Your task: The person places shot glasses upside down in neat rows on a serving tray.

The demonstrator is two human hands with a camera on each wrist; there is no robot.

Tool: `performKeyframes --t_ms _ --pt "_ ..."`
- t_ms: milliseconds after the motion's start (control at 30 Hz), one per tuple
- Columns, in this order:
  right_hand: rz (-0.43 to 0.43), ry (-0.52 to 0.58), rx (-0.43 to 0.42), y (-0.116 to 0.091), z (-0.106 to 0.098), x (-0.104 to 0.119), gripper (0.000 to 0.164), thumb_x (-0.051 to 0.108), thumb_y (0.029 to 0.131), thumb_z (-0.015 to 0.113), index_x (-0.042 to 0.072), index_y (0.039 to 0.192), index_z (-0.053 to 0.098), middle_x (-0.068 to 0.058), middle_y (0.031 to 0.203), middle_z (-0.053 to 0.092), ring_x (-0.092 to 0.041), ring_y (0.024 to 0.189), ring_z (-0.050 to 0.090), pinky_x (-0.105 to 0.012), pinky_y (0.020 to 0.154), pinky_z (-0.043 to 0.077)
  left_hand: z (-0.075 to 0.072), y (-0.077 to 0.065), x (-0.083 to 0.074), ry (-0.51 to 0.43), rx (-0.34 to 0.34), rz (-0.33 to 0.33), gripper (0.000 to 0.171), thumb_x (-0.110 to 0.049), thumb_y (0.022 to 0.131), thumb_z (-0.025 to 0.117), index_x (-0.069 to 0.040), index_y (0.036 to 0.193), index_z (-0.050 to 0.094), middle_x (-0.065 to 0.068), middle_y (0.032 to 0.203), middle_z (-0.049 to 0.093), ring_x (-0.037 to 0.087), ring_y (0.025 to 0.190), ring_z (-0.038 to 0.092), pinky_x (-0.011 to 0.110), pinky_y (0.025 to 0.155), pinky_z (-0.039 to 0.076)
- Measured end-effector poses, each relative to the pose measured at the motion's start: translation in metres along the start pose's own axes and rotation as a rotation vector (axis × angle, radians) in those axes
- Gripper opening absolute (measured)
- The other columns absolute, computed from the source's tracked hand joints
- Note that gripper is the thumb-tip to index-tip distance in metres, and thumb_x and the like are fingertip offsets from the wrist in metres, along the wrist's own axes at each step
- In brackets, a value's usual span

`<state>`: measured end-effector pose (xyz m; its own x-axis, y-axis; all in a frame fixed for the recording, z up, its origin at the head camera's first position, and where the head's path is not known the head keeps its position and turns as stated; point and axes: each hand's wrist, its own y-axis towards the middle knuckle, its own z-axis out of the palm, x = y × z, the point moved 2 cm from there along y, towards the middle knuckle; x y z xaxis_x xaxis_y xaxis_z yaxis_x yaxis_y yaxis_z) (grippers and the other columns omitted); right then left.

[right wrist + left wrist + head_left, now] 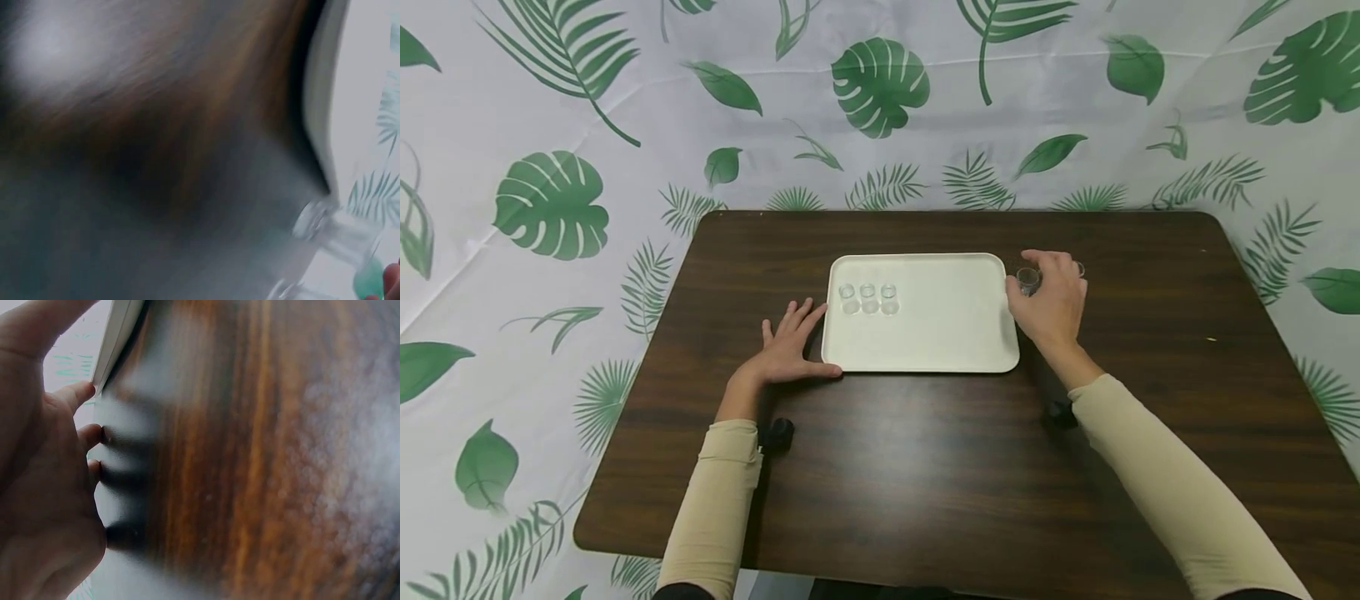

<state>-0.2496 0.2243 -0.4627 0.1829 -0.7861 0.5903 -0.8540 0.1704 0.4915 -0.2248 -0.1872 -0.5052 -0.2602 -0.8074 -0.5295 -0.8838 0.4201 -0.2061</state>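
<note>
A small clear glass (1027, 278) stands on the table just past the right end of a cream tray (947, 333). My right hand (1052, 293) curves over it, thumb and index finger on either side with gaps to the glass. In the right wrist view that glass (344, 232) stands upright, fingertips (392, 278) near its rim. A second glass (1079, 268) shows partly behind the hand. My left hand (784, 348) lies spread at the tray's left end, thumb along the near corner and fingers on the table. Small clear glasses (868, 298) stand in a row on the tray's left part.
The dark wood table (895, 475) has rounded corners. A white cloth (775, 108) with green leaves hangs behind it and around its sides. A tiny yellowish speck (1212, 339) lies on the table at the right.
</note>
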Motion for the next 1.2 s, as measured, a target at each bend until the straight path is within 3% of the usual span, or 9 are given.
performKeyframes --t_ms 333,500,633,833,1000,1200 --pt "0.190 -0.029 0.164 -0.013 -0.019 -0.035 0.065 0.041 0.083 0.075 0.007 0.134 0.054 -0.015 0.121 0.058 -0.033 0.100 0.055 -0.053 0.089 0.035 -0.002 0.002 -0.001 0.012 0.007 -0.009 0.114 -0.064 0.075 0.075 -0.027 0.160 0.008 0.008 0.165 -0.002 0.031 0.149 -0.011 0.070 0.105 -0.011" --pt "0.281 0.007 0.279 -0.019 -0.017 -0.041 0.073 0.045 0.083 0.075 0.009 0.140 0.048 -0.012 0.123 0.063 -0.030 0.098 0.061 -0.046 0.081 0.042 -0.002 0.002 0.000 0.005 0.004 -0.004 0.114 -0.065 0.075 0.074 -0.027 0.160 0.008 0.007 0.165 -0.002 0.030 0.149 -0.011 0.070 0.105 -0.011" --pt "0.320 0.051 0.337 -0.021 -0.012 -0.040 0.069 0.039 0.083 0.077 0.006 0.138 0.050 -0.014 0.121 0.065 -0.031 0.095 0.063 -0.041 0.078 0.043 -0.002 -0.001 0.003 0.001 0.001 -0.007 0.115 -0.067 0.075 0.073 -0.027 0.160 0.007 0.008 0.165 -0.002 0.031 0.149 -0.011 0.071 0.105 -0.011" --pt "0.319 0.074 0.349 -0.016 -0.011 -0.041 0.048 0.024 0.085 0.076 0.001 0.123 0.059 -0.019 0.114 0.067 -0.034 0.093 0.065 -0.041 0.078 0.046 -0.003 0.000 0.004 0.002 -0.010 0.003 0.115 -0.068 0.074 0.073 -0.028 0.160 0.007 0.008 0.165 -0.003 0.032 0.149 -0.011 0.071 0.104 -0.012" --pt "0.327 0.033 0.360 -0.016 -0.013 -0.046 0.040 0.025 0.084 0.077 0.002 0.114 0.065 -0.020 0.103 0.068 -0.032 0.090 0.063 -0.038 0.075 0.043 -0.003 0.001 0.001 -0.003 -0.011 0.008 0.113 -0.067 0.075 0.072 -0.027 0.160 0.008 0.008 0.165 -0.002 0.031 0.149 -0.011 0.070 0.105 -0.012" --pt "0.303 0.016 0.367 -0.024 -0.013 -0.050 0.037 0.028 0.087 0.075 0.002 0.112 0.066 -0.023 0.094 0.069 -0.036 0.088 0.063 -0.046 0.077 0.045 0.000 0.001 0.000 0.002 -0.004 0.006 0.112 -0.067 0.076 0.072 -0.026 0.160 0.009 0.009 0.165 -0.001 0.032 0.149 -0.010 0.070 0.105 -0.011"
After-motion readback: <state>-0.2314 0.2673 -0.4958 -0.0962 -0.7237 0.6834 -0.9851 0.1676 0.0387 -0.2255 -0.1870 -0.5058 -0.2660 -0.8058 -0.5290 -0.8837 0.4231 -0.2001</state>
